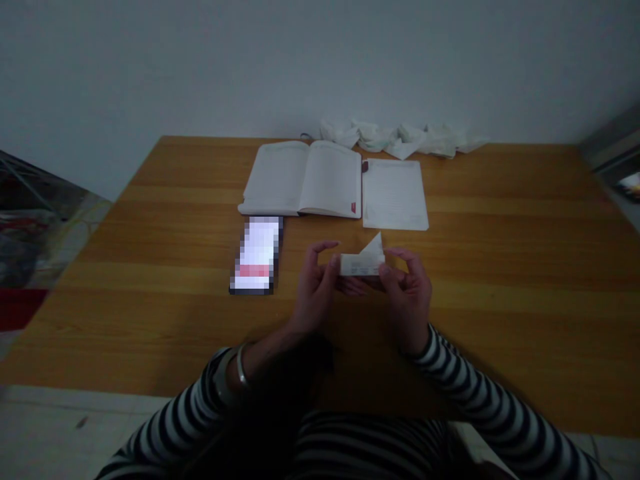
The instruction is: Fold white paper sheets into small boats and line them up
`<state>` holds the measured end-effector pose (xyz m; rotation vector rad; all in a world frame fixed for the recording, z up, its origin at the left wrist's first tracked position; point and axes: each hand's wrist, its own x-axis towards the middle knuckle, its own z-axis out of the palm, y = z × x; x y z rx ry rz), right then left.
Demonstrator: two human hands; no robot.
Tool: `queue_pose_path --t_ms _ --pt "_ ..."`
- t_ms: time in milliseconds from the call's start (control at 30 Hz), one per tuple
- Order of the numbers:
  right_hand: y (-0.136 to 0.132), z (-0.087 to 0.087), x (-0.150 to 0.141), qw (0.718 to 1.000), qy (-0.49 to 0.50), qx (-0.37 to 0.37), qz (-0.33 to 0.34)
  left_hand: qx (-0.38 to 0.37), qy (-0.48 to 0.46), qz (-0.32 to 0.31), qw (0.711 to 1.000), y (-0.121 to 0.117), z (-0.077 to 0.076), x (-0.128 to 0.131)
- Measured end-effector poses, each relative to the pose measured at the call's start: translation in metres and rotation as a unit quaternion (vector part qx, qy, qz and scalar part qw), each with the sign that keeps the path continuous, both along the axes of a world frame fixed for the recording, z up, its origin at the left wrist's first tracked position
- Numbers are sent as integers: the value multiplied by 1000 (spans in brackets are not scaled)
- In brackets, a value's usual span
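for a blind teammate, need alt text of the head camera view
A left hand and right hand hold a folded white paper with a pointed flap over a wooden table. Beyond lie an open notebook, a loose sheet, a blurred phone and folded paper shapes by the wall.

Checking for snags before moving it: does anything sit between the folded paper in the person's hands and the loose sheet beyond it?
Nothing visible does. The folded paper, pinched between the left hand and right hand, has only the wooden tabletop between it and the loose sheet.
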<state>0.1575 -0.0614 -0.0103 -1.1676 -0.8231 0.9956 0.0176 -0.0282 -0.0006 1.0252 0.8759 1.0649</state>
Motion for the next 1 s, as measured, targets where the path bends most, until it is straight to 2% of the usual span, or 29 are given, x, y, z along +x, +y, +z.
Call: queue_pose_path --t_ms 100,200,333,400,533,667,733,900,1000 --pt "-1 3 1 999 -16 6 -37 7 4 -17 1000 -3 -3 -1" --pt "-4 6 -2 999 -32 20 -27 -1 17 -53 998 -9 -5 2" --pt "-3 -4 -6 996 -77 1 -39 -94 43 -84 991 -11 -8 8" --pt "1 -11 -4 995 -91 -2 -29 -122 46 -71 989 -6 -9 8" --pt "10 -13 11 992 -108 54 42 -132 33 -34 990 9 -6 -2" --pt "14 -6 29 957 -196 93 195 -125 13 -86 988 17 0 -15" --pt "15 -5 33 948 -219 82 217 -114 12 -95 989 17 1 -16" --pt "18 -15 26 988 -112 11 107 -63 8 -107 992 14 -1 -11" --pt "18 -19 20 997 -52 -6 54 -16 37 -93 995 12 0 -7"
